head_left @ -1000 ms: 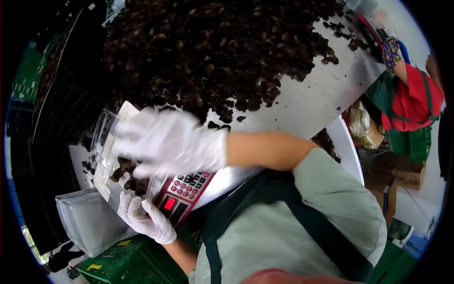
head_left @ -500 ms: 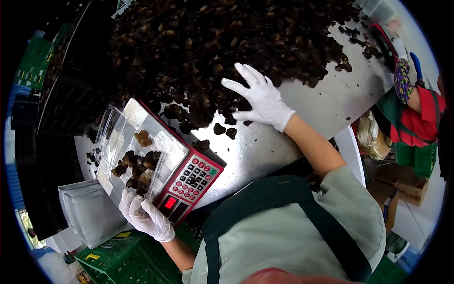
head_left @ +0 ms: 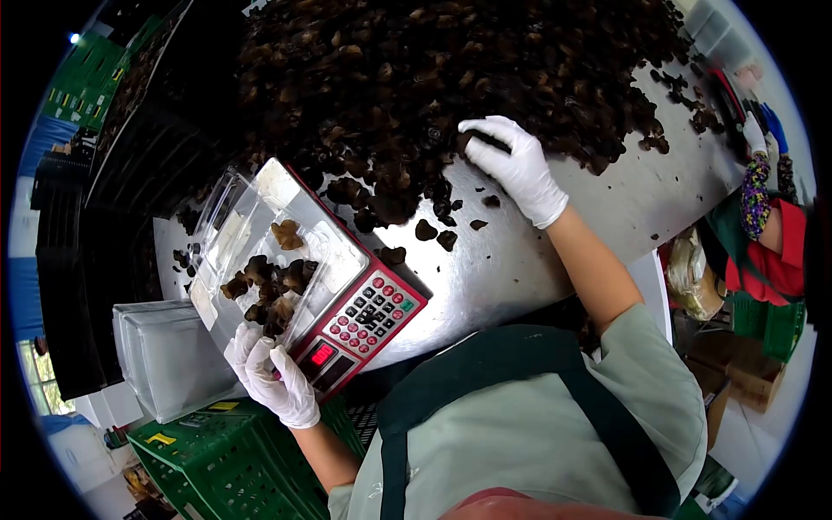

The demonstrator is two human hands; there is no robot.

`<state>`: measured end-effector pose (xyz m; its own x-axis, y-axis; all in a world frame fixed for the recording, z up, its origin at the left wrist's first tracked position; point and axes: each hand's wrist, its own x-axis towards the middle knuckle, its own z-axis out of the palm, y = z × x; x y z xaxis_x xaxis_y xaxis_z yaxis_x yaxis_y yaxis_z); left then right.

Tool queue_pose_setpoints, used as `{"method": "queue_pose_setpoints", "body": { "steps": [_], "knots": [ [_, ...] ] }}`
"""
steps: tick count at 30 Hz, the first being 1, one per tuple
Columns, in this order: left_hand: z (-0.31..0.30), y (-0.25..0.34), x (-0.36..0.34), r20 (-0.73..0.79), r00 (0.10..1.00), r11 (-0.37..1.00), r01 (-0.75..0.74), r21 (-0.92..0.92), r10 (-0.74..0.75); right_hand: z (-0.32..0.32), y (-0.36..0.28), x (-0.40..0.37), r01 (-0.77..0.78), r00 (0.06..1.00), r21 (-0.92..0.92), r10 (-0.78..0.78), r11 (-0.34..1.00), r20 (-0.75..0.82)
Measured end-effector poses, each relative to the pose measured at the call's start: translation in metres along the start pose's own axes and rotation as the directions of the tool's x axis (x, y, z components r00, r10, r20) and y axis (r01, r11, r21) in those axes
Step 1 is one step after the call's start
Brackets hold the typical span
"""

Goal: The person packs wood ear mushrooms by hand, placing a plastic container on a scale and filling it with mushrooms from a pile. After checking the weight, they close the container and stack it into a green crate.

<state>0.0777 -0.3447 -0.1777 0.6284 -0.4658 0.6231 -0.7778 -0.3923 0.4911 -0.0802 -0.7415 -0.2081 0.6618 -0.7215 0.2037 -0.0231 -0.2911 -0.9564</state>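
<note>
My right hand (head_left: 518, 169), in a white glove, is at the near edge of a big heap of dark wood ear mushrooms (head_left: 407, 95). Its fingers are bent round a dark mushroom piece (head_left: 465, 141), partly hidden by them. A clear plastic box (head_left: 251, 238) with several wood ears (head_left: 273, 290) inside sits tilted on a red and white digital scale (head_left: 368, 316). Gloved too, my left hand (head_left: 273, 377) has its fingers curled at the box's near edge, beside the lit red display (head_left: 321, 354).
Stacked clear boxes (head_left: 165, 355) stand at left, above a green crate (head_left: 234, 459). Black trays (head_left: 130, 173) rise behind them. Loose wood ears (head_left: 436, 234) lie on the metal table (head_left: 511, 277). At far right, another person's gloved hand (head_left: 754, 134) is near a second scale.
My right hand has gone from spread fingers over the heap to curled ones, shifting right. The camera view has moved slightly. My left hand stays at the box.
</note>
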Motion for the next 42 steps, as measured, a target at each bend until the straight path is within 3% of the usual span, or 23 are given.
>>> {"method": "queue_pose_setpoints", "body": {
  "steps": [1,2,3,4,5,7,11,13,15,23,25,27,28,29,30,31,33,34,37,39,42],
  "knots": [
    [-0.001,0.000,0.000,0.017,1.000,1.000,0.010,0.000,-0.010,-0.008,-0.033,0.006,-0.470,0.882,0.304,0.452,0.829,0.132],
    [-0.001,-0.003,-0.001,0.014,1.000,1.000,0.009,-0.006,-0.009,-0.011,0.014,0.009,-0.250,0.968,0.378,0.221,0.892,0.119],
    [-0.003,-0.007,-0.002,0.013,1.000,0.999,0.017,-0.034,-0.017,-0.006,0.015,0.015,-0.017,0.996,0.443,-0.023,0.896,0.085],
    [-0.002,-0.010,-0.002,0.011,1.000,0.998,0.024,-0.063,-0.024,-0.011,0.003,0.005,-0.310,0.951,0.719,0.195,0.622,0.241],
    [-0.001,-0.011,-0.001,0.005,1.000,0.997,0.023,-0.070,-0.022,-0.012,0.005,0.009,-0.304,0.953,0.716,0.191,0.628,0.237],
    [-0.003,-0.009,0.001,0.012,1.000,1.000,-0.014,-0.008,0.014,-0.011,0.016,0.021,-0.535,0.835,0.787,0.339,0.308,0.434],
    [-0.007,-0.002,0.006,0.017,0.999,0.999,-0.038,-0.001,0.038,0.003,0.015,0.024,-0.529,0.843,0.792,0.294,0.304,0.451],
    [-0.009,-0.004,0.008,0.046,0.997,0.998,-0.059,0.004,0.059,0.006,0.021,0.028,-0.573,0.815,0.781,0.274,0.248,0.510],
    [-0.009,-0.006,0.007,0.033,0.998,0.999,-0.051,-0.012,0.051,0.009,0.022,0.032,-0.618,0.786,0.775,0.127,0.131,0.605],
    [-0.011,-0.013,0.006,0.022,0.995,0.995,-0.098,-0.034,0.099,0.022,0.004,0.038,-0.614,0.788,0.767,0.197,0.189,0.583],
    [-0.007,-0.004,0.006,-0.105,0.992,0.998,-0.065,0.002,0.065,0.023,0.004,0.039,-0.608,0.792,0.766,0.215,0.207,0.571],
    [0.000,0.007,0.007,-0.239,0.939,0.969,-0.228,0.099,0.246,0.025,0.004,0.037,-0.589,0.799,0.789,0.278,0.178,0.534],
    [0.005,0.020,0.012,-0.207,0.925,0.947,-0.316,0.050,0.319,0.027,0.001,0.035,-0.594,0.794,0.785,0.285,0.176,0.537],
    [0.012,0.043,0.015,-0.082,0.946,0.946,-0.319,-0.058,0.314,0.031,-0.004,0.031,-0.593,0.799,0.779,0.267,0.204,0.538],
    [0.021,0.079,0.041,0.010,0.911,0.911,-0.413,-0.014,0.413,0.036,-0.010,0.028,-0.593,0.803,0.772,0.246,0.231,0.543],
    [0.029,0.097,0.058,0.249,0.878,0.912,-0.389,-0.131,0.410,0.041,-0.015,0.024,-0.603,0.795,0.764,0.247,0.228,0.554],
    [0.079,0.113,0.059,0.164,0.836,0.851,-0.521,-0.059,0.523,0.050,-0.024,0.014,-0.592,0.800,0.786,0.247,0.176,0.547],
    [0.098,0.121,0.060,0.162,0.840,0.855,-0.514,-0.075,0.519,0.053,-0.027,0.009,-0.601,0.789,0.790,0.244,0.120,0.563],
    [0.138,0.121,0.057,0.150,0.822,0.833,-0.553,-0.028,0.550,0.063,-0.047,-0.006,-0.546,0.820,0.809,0.341,0.219,0.460],
    [0.150,0.116,0.052,0.120,0.817,0.825,-0.563,-0.036,0.563,0.066,-0.047,-0.015,-0.479,0.864,0.838,0.312,0.262,0.396],
    [0.160,0.111,0.047,0.070,0.827,0.830,-0.556,-0.048,0.558,0.066,-0.038,-0.022,-0.486,0.858,0.853,0.291,0.189,0.423]
  ]
}}
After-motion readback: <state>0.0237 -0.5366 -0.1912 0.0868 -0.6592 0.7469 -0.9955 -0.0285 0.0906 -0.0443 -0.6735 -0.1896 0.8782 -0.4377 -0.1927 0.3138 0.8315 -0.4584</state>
